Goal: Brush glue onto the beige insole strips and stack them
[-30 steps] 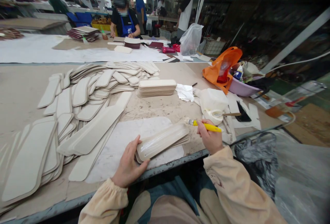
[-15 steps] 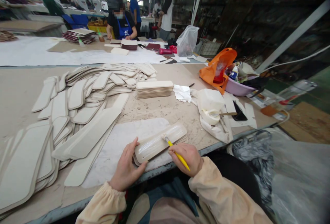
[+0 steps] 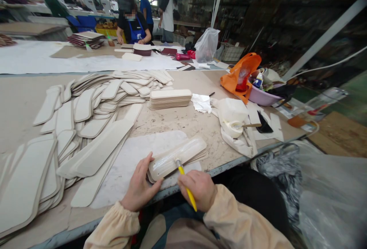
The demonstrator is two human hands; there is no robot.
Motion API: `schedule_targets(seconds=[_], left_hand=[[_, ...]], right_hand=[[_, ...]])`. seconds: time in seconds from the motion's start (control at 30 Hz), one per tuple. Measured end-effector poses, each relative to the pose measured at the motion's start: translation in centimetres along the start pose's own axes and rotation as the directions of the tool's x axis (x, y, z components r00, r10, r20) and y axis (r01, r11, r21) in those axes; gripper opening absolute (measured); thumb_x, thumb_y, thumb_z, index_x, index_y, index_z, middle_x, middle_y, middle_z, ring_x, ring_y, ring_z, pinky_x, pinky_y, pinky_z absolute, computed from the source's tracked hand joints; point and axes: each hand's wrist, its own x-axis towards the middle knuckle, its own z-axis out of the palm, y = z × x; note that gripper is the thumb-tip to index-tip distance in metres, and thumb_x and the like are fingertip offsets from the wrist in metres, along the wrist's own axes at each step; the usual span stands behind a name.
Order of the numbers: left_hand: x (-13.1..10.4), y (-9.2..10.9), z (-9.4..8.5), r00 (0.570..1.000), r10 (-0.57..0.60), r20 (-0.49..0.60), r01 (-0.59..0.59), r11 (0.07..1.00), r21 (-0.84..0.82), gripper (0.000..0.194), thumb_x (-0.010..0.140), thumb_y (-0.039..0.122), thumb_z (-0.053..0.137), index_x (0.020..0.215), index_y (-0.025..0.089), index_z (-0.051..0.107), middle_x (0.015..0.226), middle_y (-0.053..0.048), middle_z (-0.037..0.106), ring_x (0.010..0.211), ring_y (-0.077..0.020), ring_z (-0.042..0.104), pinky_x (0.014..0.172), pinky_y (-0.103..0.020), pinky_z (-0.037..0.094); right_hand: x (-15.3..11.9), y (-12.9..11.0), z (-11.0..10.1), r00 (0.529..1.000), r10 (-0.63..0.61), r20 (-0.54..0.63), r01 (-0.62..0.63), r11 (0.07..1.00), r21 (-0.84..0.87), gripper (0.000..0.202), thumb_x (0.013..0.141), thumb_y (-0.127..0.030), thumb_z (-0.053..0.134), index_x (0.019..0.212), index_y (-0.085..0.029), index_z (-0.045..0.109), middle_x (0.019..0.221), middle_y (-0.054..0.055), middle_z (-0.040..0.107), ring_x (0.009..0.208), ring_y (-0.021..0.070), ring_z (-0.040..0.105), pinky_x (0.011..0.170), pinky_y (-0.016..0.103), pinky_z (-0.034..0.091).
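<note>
Panel stack [image 3: 185, 150], fanned slightly along its near right side, is set on a white sheet [image 3: 149, 142] near the front edge of the table [image 3: 177, 121]. Glossy streaks are seen along much of the top panel; its coating is judged well advanced, though full coverage cannot be confirmed. The faces of the panels beneath are hidden, so their condition cannot be told. The long axis is laid obliquely, from the near left end toward the far right.

The left end is braced by the left hand [image 3: 140, 184], spread wide, with fingers at the end and thumb at the near edge. A yellow brush [image 3: 181, 170] is gripped in the closed right hand [image 3: 199, 188]; its bristles are placed on the top panel about midway, pointing away from the body.

Beyond the stack, a second, squared stack [image 3: 170, 100] is shown with a matte top. Many matte pieces [image 3: 86, 105] are heaped to the left and appear uncoated. A white container [image 3: 233, 113] is positioned to the right.
</note>
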Motion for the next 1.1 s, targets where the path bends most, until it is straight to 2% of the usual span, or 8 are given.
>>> schedule_targets(seconds=[0.13, 0.3, 0.5, 0.57, 0.7, 0.8, 0.93, 1.1], left_hand=[[0.1, 0.0, 0.1, 1.000, 0.001, -0.013, -0.001, 1.000, -0.011, 0.083, 0.076, 0.028, 0.065, 0.146, 0.021, 0.022, 0.122, -0.011, 0.051, 0.115, -0.0266, 0.051, 0.100, -0.045, 0.044], [0.0, 0.1, 0.0, 1.000, -0.002, -0.007, 0.002, 1.000, -0.019, 0.084, 0.075, 0.026, 0.065, 0.146, 0.021, 0.020, 0.125, -0.012, 0.050, 0.118, -0.0268, 0.049, 0.102, -0.046, 0.042], [-0.2, 0.2, 0.0, 1.000, -0.014, -0.012, 0.013, 0.997, -0.080, 0.092, 0.073, 0.025, 0.067, 0.148, 0.022, 0.013, 0.126, -0.012, 0.048, 0.117, -0.0269, 0.049, 0.102, -0.048, 0.041], [-0.2, 0.2, 0.0, 1.000, -0.024, -0.015, 0.022, 0.995, -0.094, 0.095, 0.072, 0.025, 0.068, 0.148, 0.022, 0.012, 0.126, -0.012, 0.048, 0.117, -0.0269, 0.050, 0.102, -0.047, 0.042], [-0.2, 0.2, 0.1, 0.999, -0.032, -0.027, 0.029, 0.992, -0.119, 0.096, 0.072, 0.027, 0.069, 0.149, 0.021, 0.011, 0.125, -0.012, 0.049, 0.116, -0.0269, 0.052, 0.101, -0.047, 0.043], [-0.2, 0.2, 0.2, 0.998, -0.044, -0.044, 0.037, 0.990, -0.135, 0.096, 0.072, 0.029, 0.069, 0.149, 0.021, 0.012, 0.125, -0.012, 0.050, 0.116, -0.0270, 0.052, 0.100, -0.047, 0.043], [-0.3, 0.2, 0.3, 0.997, -0.057, -0.046, 0.049, 0.986, -0.158, 0.096, 0.072, 0.029, 0.069, 0.148, 0.021, 0.013, 0.125, -0.011, 0.050, 0.116, -0.0264, 0.052, 0.101, -0.046, 0.042], [-0.3, 0.1, 0.3, 0.998, -0.061, -0.027, 0.056, 0.987, -0.154, 0.095, 0.073, 0.028, 0.068, 0.149, 0.021, 0.012, 0.125, -0.011, 0.049, 0.116, -0.0261, 0.051, 0.102, -0.046, 0.042]], right_hand=[[0.7, -1.8, 0.8, 0.999, -0.042, -0.024, 0.046, 0.978, 0.203, 0.009, 0.087, -0.024, 0.052, 0.088, -0.020, 0.060, 0.067, 0.002, 0.061, 0.061, 0.0151, 0.056, 0.058, 0.027, 0.045], [0.0, 1.2, -1.0, 0.973, 0.175, -0.147, -0.115, 0.932, 0.343, 0.017, 0.088, -0.015, 0.054, 0.104, -0.019, 0.059, 0.088, 0.006, 0.069, 0.080, 0.0172, 0.065, 0.074, 0.029, 0.051], [0.9, 0.9, -0.8, 0.801, 0.598, -0.001, -0.488, 0.655, 0.577, 0.013, 0.094, -0.029, 0.048, 0.092, -0.021, 0.059, 0.063, -0.002, 0.059, 0.055, 0.0127, 0.059, 0.055, 0.024, 0.048], [1.6, -0.1, 0.0, 0.816, 0.578, 0.011, -0.467, 0.649, 0.601, 0.013, 0.094, -0.029, 0.048, 0.093, -0.022, 0.059, 0.065, -0.002, 0.060, 0.057, 0.0128, 0.060, 0.057, 0.023, 0.049], [2.4, -1.7, 1.4, 0.943, 0.329, -0.042, -0.255, 0.802, 0.540, 0.012, 0.092, -0.023, 0.049, 0.099, -0.021, 0.059, 0.085, 0.005, 0.067, 0.077, 0.0164, 0.065, 0.071, 0.027, 0.051], [2.6, -2.4, 1.9, 0.978, 0.204, -0.047, -0.148, 0.832, 0.534, 0.014, 0.091, -0.019, 0.049, 0.101, -0.021, 0.058, 0.086, 0.006, 0.068, 0.079, 0.0170, 0.065, 0.073, 0.028, 0.051], [2.6, -2.9, 1.7, 0.968, 0.250, -0.024, -0.188, 0.785, 0.590, 0.013, 0.091, -0.019, 0.049, 0.099, -0.021, 0.059, 0.087, 0.004, 0.068, 0.080, 0.0160, 0.065, 0.073, 0.026, 0.051], [2.7, -3.2, 1.8, 0.881, 0.468, 0.075, -0.394, 0.636, 0.663, 0.014, 0.092, -0.028, 0.049, 0.093, -0.021, 0.060, 0.073, 0.001, 0.066, 0.065, 0.0139, 0.064, 0.062, 0.023, 0.051]])
